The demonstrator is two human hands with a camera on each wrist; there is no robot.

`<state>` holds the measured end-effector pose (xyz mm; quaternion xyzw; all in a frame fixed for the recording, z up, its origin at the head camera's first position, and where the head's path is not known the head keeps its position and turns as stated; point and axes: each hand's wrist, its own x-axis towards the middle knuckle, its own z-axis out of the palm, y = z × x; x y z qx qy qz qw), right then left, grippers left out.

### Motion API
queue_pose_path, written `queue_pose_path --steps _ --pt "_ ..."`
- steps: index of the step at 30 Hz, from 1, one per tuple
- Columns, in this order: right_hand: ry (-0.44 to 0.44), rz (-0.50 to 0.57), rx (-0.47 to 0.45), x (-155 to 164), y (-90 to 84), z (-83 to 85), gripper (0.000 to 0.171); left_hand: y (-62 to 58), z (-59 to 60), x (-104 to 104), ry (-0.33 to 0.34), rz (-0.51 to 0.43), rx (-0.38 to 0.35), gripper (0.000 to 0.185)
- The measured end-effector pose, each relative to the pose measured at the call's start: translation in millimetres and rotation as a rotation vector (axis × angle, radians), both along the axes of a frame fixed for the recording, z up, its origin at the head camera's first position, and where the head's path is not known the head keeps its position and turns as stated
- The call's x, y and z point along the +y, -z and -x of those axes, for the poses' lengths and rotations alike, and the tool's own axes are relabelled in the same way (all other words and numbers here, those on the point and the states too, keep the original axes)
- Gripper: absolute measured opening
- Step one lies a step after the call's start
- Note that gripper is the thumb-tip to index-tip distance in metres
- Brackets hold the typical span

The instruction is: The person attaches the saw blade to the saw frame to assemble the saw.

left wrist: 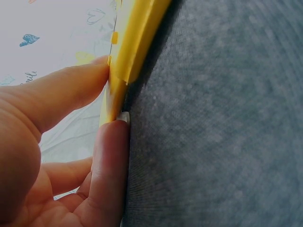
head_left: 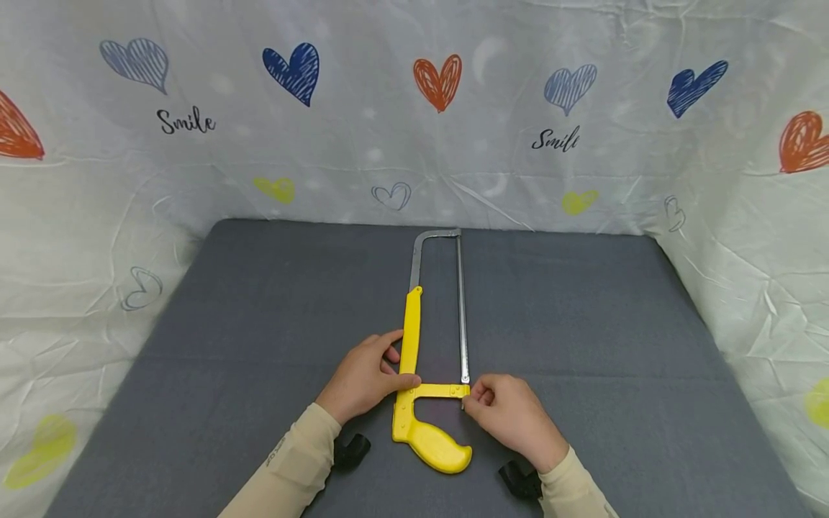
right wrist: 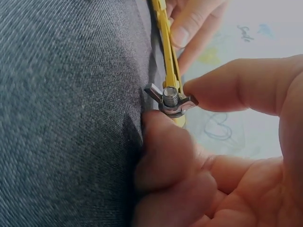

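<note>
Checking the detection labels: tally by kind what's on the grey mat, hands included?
Hacksaw: 1
Wing nut on the saw: 1
Hands: 2, left hand holding the yellow frame, right hand pinching the wing nut
Grey mat: 1
Total: 5

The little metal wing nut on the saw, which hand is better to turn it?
Probably the right hand: its fingertips already pinch the wing nut, while the left hand holds the yellow saw frame.
</note>
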<state>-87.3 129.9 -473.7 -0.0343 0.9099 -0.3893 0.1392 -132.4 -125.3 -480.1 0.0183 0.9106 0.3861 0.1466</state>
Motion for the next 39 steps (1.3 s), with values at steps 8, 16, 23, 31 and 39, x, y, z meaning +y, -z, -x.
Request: queue_pose_path --steps 8,16,23,31,39 --pt "-0.019 0.015 0.015 2.7 2.0 1.4 0.011 -0.3 -0.2 0.8 -0.002 0.002 0.0 0.091" --pt "-0.048 0.048 0.004 6.9 4.2 3.9 0.011 0.3 0.2 1.6 -0.002 0.002 0.004 0.092" --pt "-0.062 0.1 -0.04 9.8 4.2 6.1 0.011 0.7 0.9 1.7 -0.009 0.016 -0.005 0.092" --pt "-0.072 0.165 -0.061 12.2 8.3 9.6 0.011 0.4 0.9 0.7 -0.012 0.016 -0.006 0.092" --pt "-0.077 0.202 -0.077 15.2 12.1 9.6 0.01 2.0 1.7 1.1 -0.005 0.02 -0.01 0.093"
